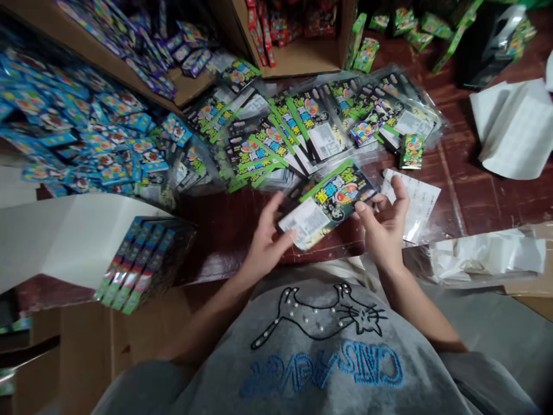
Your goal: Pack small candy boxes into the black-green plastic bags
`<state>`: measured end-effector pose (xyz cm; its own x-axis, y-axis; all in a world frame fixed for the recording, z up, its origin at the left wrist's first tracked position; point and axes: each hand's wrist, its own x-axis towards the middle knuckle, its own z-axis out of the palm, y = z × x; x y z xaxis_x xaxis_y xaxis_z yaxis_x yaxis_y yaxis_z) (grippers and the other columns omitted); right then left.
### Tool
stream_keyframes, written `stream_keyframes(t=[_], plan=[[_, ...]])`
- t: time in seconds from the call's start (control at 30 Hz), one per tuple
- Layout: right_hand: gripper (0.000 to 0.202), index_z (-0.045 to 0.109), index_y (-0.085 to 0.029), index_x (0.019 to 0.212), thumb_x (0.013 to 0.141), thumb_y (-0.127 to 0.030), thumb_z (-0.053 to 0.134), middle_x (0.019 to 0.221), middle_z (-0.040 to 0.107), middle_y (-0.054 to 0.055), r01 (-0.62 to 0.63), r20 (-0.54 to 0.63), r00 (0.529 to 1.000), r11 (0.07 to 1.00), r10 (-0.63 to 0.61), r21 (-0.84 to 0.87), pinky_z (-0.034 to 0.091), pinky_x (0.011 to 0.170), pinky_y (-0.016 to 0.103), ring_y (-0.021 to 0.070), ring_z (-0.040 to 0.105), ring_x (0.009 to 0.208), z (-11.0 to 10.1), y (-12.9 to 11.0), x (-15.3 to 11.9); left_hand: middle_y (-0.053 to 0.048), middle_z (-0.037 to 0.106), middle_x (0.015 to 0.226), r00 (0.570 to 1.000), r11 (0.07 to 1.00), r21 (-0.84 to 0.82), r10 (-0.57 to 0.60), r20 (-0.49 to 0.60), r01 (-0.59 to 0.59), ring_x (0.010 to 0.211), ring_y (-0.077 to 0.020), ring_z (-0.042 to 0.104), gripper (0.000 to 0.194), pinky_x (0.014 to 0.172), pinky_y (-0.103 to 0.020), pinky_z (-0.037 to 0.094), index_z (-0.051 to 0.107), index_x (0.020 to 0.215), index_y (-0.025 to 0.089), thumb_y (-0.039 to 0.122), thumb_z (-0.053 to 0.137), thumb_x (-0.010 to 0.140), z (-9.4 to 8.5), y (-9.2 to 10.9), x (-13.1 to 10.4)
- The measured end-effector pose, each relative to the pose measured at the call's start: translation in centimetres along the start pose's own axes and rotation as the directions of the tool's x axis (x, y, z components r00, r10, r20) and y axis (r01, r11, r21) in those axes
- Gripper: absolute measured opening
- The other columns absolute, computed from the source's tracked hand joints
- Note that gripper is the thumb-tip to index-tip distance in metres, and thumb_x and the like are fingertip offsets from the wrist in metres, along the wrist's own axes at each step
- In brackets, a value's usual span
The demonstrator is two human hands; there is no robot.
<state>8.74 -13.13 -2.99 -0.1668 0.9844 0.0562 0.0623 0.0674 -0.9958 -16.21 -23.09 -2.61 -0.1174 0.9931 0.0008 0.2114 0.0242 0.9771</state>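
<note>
A black printed candy packet (330,202) with a green edge and a white label is held between my two hands above the table's front edge. My left hand (273,239) pinches its lower left corner, thumb on top. My right hand (386,222) grips the right end, with the thumb on the face and the fingers partly behind. Just beyond lie several similar flat packets (319,127) in clear bags, overlapping in a row. A small green box (412,151) and a small purple box (363,132) rest at that row's right end.
A heap of small blue boxes (112,138) spreads at the left. Cartons hold purple boxes (190,49) and red boxes (283,26) at the back. Wrapped stacked boxes (136,262) stand at the front left. White sheets (516,129) and a black tape dispenser (488,49) are at the right.
</note>
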Motion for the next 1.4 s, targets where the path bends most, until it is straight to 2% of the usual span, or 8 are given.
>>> stream_keyframes(t=[0.1,0.17,0.3,0.57,0.73,0.9,1.13,1.4], plan=[[0.087,0.017,-0.047,0.165,0.098,-0.051,0.073,0.123,0.068,0.006,0.045,0.165,0.985,0.999,-0.046,0.007,0.069,0.084,0.044,0.0233,0.074,0.098,0.5,-0.5,1.0,-0.010,0.072,0.127,0.999,0.997,-0.066,-0.048,0.022,0.049,0.112,-0.0218,0.073,0.052,0.089,-0.032,0.064,0.058,0.138,0.027,0.044,0.080,0.094,1.6,0.1,-0.8],[0.090,0.017,-0.047,0.167,0.097,-0.051,0.074,0.133,0.064,0.009,0.078,0.264,0.962,0.997,-0.073,-0.007,0.069,0.081,0.043,0.0247,0.074,0.103,0.7,-0.6,1.0,-0.007,0.072,0.120,0.998,0.992,-0.117,-0.046,-0.043,0.041,0.105,-0.0183,0.074,0.052,0.084,-0.028,0.063,0.056,0.137,0.027,0.042,0.080,0.094,2.2,0.1,0.2],[0.092,0.010,-0.052,0.168,0.099,-0.047,0.070,0.151,0.053,0.011,0.165,0.270,0.952,0.984,-0.144,-0.059,0.066,0.079,0.044,0.0233,0.073,0.096,1.3,0.0,0.3,-0.007,0.072,0.114,0.998,0.990,-0.142,-0.013,-0.054,0.005,0.102,-0.0178,0.073,0.057,0.083,-0.027,0.063,0.052,0.144,0.026,0.037,0.077,0.094,2.2,-0.3,1.8],[0.082,0.017,-0.048,0.172,0.104,-0.043,0.063,0.111,0.070,0.003,0.278,0.475,0.855,0.957,-0.206,-0.085,0.064,0.078,0.041,0.0205,0.069,0.081,-0.1,0.8,1.7,-0.010,0.076,0.122,1.000,0.997,-0.073,0.003,-0.024,-0.005,0.117,-0.0205,0.072,0.015,0.106,-0.038,0.057,0.070,0.106,0.020,0.035,0.066,0.103,1.8,0.0,1.7],[0.090,0.009,-0.046,0.173,0.103,-0.052,0.065,0.135,0.067,0.008,0.244,0.434,0.886,0.960,-0.164,-0.135,0.066,0.096,0.050,0.0256,0.073,0.111,-0.3,0.0,2.2,-0.007,0.080,0.112,0.998,0.987,-0.160,0.003,-0.063,-0.013,0.106,-0.0179,0.076,0.027,0.095,-0.033,0.061,0.064,0.123,0.022,0.033,0.071,0.099,2.1,0.7,2.8],[0.086,0.017,-0.046,0.172,0.102,-0.052,0.067,0.112,0.075,0.004,0.171,0.443,0.891,0.977,-0.098,-0.127,0.067,0.085,0.048,0.0237,0.076,0.089,-0.4,-1.0,1.9,-0.008,0.082,0.107,1.000,0.997,-0.068,-0.027,0.014,0.028,0.098,-0.0169,0.077,0.018,0.089,-0.031,0.061,0.075,0.095,0.018,0.036,0.074,0.096,2.2,2.1,3.3],[0.093,0.021,-0.047,0.169,0.095,-0.052,0.078,0.104,0.077,0.000,0.066,0.416,0.909,0.995,-0.027,-0.079,0.068,0.079,0.043,0.0215,0.077,0.083,-0.9,-1.2,2.9,-0.004,0.082,0.086,0.996,0.996,-0.022,-0.087,0.022,0.088,0.075,-0.0129,0.072,0.013,0.071,-0.025,0.057,0.078,0.089,0.017,0.029,0.075,0.090,2.3,3.8,4.9],[0.097,0.022,-0.045,0.171,0.094,-0.050,0.081,0.106,0.078,0.000,0.043,0.412,0.911,0.995,-0.004,-0.087,0.070,0.078,0.043,0.0204,0.076,0.078,-2.4,-1.6,2.3,-0.007,0.085,0.102,0.984,0.988,-0.122,-0.076,0.164,0.097,0.090,-0.0170,0.080,0.021,0.085,-0.030,0.065,0.082,0.098,0.018,0.035,0.085,0.085,2.2,3.4,4.6]])
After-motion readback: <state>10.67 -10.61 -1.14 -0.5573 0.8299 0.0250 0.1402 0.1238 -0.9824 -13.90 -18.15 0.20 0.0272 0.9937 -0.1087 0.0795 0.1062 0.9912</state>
